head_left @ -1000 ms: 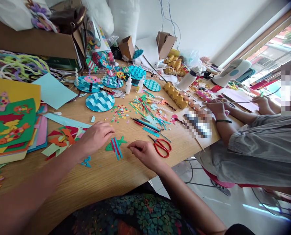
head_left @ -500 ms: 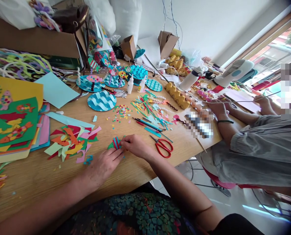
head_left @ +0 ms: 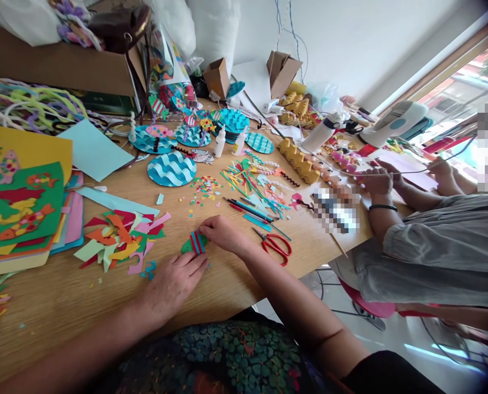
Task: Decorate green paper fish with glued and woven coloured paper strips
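Red scissors (head_left: 275, 245) lie on the wooden table (head_left: 211, 290). Just behind the scissors rest a few pencils (head_left: 250, 209), and beyond those is a litter of paper strips (head_left: 244, 178). Well to the left of the scissors sits a heap of paper scraps (head_left: 118, 241), with a stack of coloured sheets (head_left: 19, 210) farther left. A blue wavy disc (head_left: 171, 168) and two glue bottles (head_left: 219, 142) are well behind the scissors. To the right of the scissors is another person's grey sleeve (head_left: 432, 241).

The person is wearing a dark top (head_left: 235, 355) printed with teal and green leaf shapes and a few red-orange flecks. A black sleeve (head_left: 375, 375) is covering the right upper arm. Both forearms are showing bare down to the left hand (head_left: 173, 284) and right hand (head_left: 223, 232).
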The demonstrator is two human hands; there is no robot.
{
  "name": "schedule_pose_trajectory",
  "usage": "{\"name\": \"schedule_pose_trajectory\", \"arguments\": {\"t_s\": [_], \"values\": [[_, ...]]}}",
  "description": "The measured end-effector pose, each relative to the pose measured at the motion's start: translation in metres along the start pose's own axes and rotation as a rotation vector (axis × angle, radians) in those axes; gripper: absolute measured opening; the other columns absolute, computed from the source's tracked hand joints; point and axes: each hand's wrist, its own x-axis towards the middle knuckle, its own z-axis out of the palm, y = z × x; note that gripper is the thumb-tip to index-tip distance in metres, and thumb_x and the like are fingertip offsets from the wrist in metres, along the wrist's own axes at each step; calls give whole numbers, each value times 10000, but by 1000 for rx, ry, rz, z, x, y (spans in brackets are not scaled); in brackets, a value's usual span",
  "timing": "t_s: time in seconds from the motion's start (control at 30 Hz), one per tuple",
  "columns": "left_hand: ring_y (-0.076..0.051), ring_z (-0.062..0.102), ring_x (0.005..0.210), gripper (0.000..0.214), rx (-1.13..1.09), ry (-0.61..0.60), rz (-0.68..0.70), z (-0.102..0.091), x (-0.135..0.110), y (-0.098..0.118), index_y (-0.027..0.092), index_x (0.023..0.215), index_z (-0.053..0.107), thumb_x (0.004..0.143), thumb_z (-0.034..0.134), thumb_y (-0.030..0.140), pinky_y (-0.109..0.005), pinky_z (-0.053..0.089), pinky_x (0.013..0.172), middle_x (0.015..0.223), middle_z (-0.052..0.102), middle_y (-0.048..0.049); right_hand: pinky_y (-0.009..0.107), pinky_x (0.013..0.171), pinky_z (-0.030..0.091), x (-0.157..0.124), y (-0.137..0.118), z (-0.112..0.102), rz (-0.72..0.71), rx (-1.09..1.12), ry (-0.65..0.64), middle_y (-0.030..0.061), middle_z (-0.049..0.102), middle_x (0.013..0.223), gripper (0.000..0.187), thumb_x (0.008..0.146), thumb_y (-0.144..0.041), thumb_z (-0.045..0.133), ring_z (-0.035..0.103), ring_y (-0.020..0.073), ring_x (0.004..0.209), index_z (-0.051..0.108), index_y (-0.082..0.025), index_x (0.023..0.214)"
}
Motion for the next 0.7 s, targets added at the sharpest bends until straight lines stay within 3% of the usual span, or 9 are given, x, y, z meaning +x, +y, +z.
{"name": "schedule_pose_trajectory", "arguments": {"t_s": [0.23, 0.47, 0.7], "values": [[-183, 549, 954, 334, 4, 17, -2, 4, -1, 1, 140, 1089, 600, 840, 399, 45, -309, 437, 764, 1128, 635, -46, 201, 479, 232, -9, 0, 1, -36, -64, -73, -39, 457, 514, 257, 783, -176, 451, 322, 54, 499, 627, -102, 611], [-176, 534, 974, 339, 7, 16, -21, 3, -3, 2, 139, 1109, 591, 832, 415, 50, -302, 429, 772, 1159, 620, -45, 192, 499, 254, 0, -3, -3, -13, -43, 5, -18, 524, 581, 249, 792, -159, 445, 364, 56, 528, 659, -96, 682], [-186, 540, 955, 350, 5, 84, -8, 3, -2, 3, 124, 1068, 613, 830, 373, 31, -309, 426, 763, 1122, 640, -38, 193, 470, 239, -7, -1, 1, -46, -93, -93, -29, 484, 527, 255, 780, -187, 448, 357, 56, 496, 638, -106, 630]]}}
